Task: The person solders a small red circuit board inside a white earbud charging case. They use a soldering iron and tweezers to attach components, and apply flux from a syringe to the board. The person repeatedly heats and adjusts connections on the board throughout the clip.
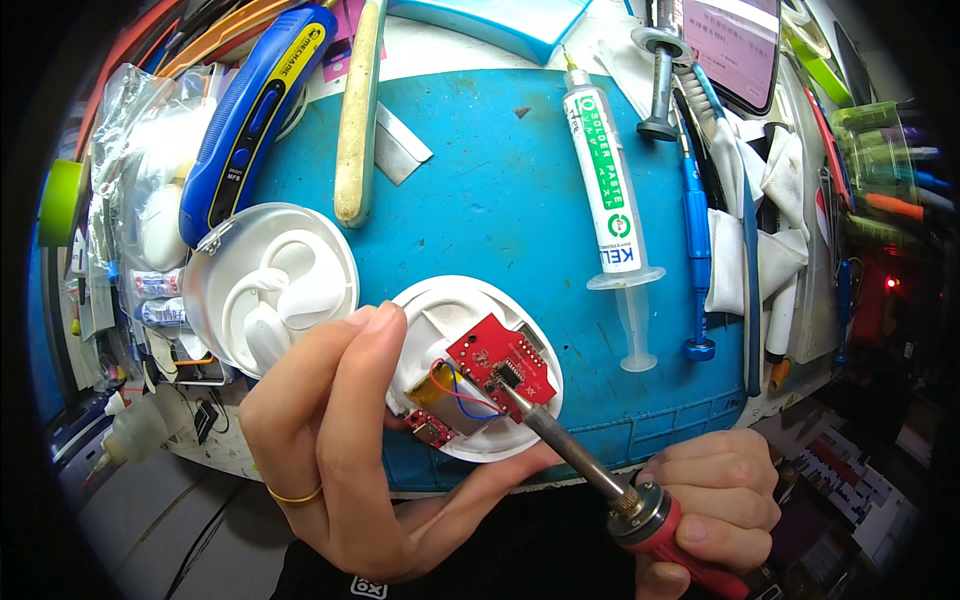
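Note:
My left hand [335, 455], a ring on one finger, grips a round white earbud case shell [437, 296] between fingers and thumb. Across the shell's inside lies a red circuit board [480, 345] with a small black chip. Red and blue wires run from it past a battery [433, 384] wrapped partly in yellow, and a smaller red board [428, 429] sits at the shell's lower left edge. My right hand [722, 495] is closed round the red handle of a soldering iron [578, 457]. Its tip meets the board beside the chip; whether it touches is too small to tell.
Another white case half [345, 265] with white earbuds lies left on the blue mat [460, 170]. Behind it are a blue tool [240, 150] and a worn wooden-handled blade [358, 130]. A paste syringe [605, 180], blue screwdriver [696, 250] and phone [735, 50] lie right.

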`<action>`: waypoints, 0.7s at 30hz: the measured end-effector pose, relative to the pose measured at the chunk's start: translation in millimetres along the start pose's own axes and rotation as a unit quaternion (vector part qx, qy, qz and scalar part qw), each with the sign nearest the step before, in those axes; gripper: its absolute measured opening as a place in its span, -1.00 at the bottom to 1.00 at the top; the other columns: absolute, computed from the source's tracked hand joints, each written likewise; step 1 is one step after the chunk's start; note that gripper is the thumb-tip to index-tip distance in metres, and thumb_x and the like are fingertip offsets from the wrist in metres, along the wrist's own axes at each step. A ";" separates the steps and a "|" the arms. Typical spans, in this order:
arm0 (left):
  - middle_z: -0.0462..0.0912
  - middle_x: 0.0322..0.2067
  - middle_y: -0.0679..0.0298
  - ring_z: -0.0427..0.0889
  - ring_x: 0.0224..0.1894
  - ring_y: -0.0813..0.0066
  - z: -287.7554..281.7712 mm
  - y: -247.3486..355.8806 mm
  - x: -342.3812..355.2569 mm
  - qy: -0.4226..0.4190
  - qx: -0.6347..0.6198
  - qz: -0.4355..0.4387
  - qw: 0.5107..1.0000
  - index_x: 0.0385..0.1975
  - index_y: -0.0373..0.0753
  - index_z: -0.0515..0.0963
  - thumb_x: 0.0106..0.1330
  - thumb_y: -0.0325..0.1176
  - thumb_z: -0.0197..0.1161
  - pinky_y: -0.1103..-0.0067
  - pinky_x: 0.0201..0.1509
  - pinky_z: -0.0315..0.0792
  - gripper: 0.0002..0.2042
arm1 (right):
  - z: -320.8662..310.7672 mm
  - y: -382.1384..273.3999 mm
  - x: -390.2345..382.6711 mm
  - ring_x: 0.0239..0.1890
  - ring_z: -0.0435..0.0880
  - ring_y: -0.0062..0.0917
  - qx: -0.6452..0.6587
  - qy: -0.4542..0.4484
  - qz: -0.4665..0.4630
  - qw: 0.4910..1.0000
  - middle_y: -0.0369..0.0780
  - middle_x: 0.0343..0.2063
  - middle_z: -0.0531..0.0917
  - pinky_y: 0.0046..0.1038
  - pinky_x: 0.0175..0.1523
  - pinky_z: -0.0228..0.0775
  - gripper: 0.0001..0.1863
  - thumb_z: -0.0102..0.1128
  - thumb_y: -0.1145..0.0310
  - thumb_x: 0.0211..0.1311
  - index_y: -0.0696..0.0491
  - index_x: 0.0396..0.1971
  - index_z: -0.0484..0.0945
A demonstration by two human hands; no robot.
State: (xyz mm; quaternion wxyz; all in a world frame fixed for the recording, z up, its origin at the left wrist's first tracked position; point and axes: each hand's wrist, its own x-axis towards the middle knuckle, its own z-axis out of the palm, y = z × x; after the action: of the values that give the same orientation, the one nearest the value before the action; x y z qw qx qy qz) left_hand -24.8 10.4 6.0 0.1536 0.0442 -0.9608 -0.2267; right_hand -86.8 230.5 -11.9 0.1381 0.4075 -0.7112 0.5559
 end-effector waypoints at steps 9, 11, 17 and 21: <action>0.46 0.13 0.02 0.58 0.13 0.18 -0.6 2.5 -0.3 -0.001 0.001 -0.010 1.000 0.31 -0.34 0.44 -0.16 0.12 0.75 0.43 0.05 0.60 0.03 | -1.6 -0.2 0.2 -0.59 0.63 -0.37 0.002 -0.007 0.000 1.000 -0.11 -0.48 0.65 -0.40 -0.51 0.51 -0.67 0.23 0.23 0.43 0.22 -0.09 0.49; 0.46 0.13 0.02 0.58 0.13 0.17 -2.4 3.5 -0.6 -0.007 0.002 -0.015 1.000 0.31 -0.34 0.44 -0.16 0.12 0.75 0.41 0.07 0.60 0.03 | -2.5 0.1 0.4 -0.59 0.64 -0.37 0.004 -0.012 -0.001 1.000 -0.11 -0.48 0.65 -0.40 -0.51 0.51 -0.66 0.23 0.23 0.43 0.22 -0.08 0.49; 0.45 0.15 0.01 0.56 0.16 0.16 -0.9 -0.8 -0.1 -0.003 0.001 0.003 1.000 0.32 -0.34 0.43 -0.13 0.14 0.73 0.35 0.15 0.58 0.03 | -2.1 0.3 0.2 -0.60 0.63 -0.36 0.002 -0.011 -0.004 1.000 -0.11 -0.48 0.65 -0.40 -0.51 0.51 -0.67 0.23 0.24 0.43 0.23 -0.08 0.49; 0.44 0.15 0.01 0.55 0.17 0.17 -1.7 0.0 -0.8 -0.008 0.006 0.001 1.000 0.33 -0.34 0.42 -0.12 0.13 0.73 0.35 0.15 0.58 0.03 | -1.1 1.4 0.0 -0.60 0.63 -0.36 0.004 -0.005 -0.010 1.000 -0.10 -0.49 0.65 -0.39 -0.52 0.51 -0.67 0.23 0.25 0.42 0.24 -0.09 0.48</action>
State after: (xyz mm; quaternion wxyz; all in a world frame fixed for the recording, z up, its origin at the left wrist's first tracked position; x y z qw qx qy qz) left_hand -23.5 9.8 7.2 0.1456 0.0424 -0.9633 -0.2216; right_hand -88.1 231.6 -12.5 0.1386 0.4181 -0.7053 0.5555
